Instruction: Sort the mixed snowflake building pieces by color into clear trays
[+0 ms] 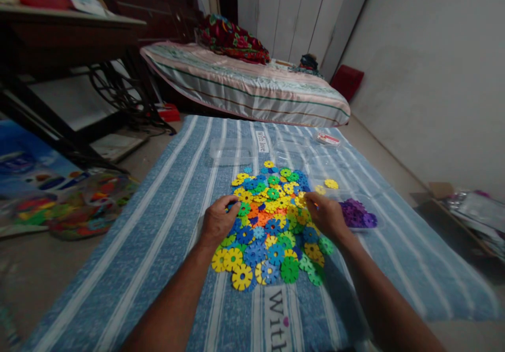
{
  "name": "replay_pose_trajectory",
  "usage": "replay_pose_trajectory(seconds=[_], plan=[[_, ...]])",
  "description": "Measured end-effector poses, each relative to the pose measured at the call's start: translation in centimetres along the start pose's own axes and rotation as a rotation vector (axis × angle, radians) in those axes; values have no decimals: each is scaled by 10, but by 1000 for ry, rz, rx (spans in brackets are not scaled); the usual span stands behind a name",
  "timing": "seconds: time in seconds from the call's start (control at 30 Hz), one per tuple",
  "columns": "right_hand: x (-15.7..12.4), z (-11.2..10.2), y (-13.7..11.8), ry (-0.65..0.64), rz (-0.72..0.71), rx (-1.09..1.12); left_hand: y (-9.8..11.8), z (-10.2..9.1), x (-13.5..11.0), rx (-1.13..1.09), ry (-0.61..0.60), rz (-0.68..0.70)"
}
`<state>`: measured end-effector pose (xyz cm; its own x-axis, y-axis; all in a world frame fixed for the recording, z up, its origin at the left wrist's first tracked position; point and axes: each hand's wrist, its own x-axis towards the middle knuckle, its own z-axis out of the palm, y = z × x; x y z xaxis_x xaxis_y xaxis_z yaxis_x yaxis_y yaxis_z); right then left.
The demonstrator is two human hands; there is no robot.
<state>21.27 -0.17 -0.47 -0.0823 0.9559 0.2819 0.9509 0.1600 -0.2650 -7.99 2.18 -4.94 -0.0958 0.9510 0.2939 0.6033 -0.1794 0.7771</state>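
Observation:
A loose pile of notched plastic discs (272, 223), in yellow, blue, green and orange, is spread over the striped cloth in front of me. At the pile's left edge, my left hand (220, 219) is closed with thumb and fingers together; what it pinches, if anything, is hidden. My right hand (326, 214) reaches in from the right, its fingertips pinched at a yellow notched disc (302, 197) on the pile's edge. Beside that hand stands a clear tray of purple discs (357, 212). Just beyond it lies a yellow disc (331, 184) in another clear tray.
Clear plastic trays (231, 152) stand behind the pile on the cloth-covered table (158, 225). A small clear container (328, 139) with red and white contents sits far right. A bed (252, 86) is behind; a sewing-machine table (71, 23) is left, a box (469, 215) right.

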Motion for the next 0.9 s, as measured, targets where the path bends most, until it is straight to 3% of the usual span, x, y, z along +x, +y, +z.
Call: replay_pose_trajectory(seconds=[0.17,0.23,0.3,0.47,0.57,0.7,0.9], plan=[[30,-21,25,354,69,-177,0,-1,0,1,10,-6],[33,-23,30,402,53,-192,-1,0,0,0,6,-10],[28,-20,27,315,13,-158,-1,0,0,-1,-3,-11],[0,-4,5,-146,-58,-81,-2,0,0,4,-13,-12],[-10,1,-5,-309,-79,-101,-2,0,0,4,-14,-15],[-14,2,-12,-393,-98,-156,-2,0,0,4,-10,-17],[-14,4,-16,-390,-79,-168,0,-1,-1,1,-10,-21]])
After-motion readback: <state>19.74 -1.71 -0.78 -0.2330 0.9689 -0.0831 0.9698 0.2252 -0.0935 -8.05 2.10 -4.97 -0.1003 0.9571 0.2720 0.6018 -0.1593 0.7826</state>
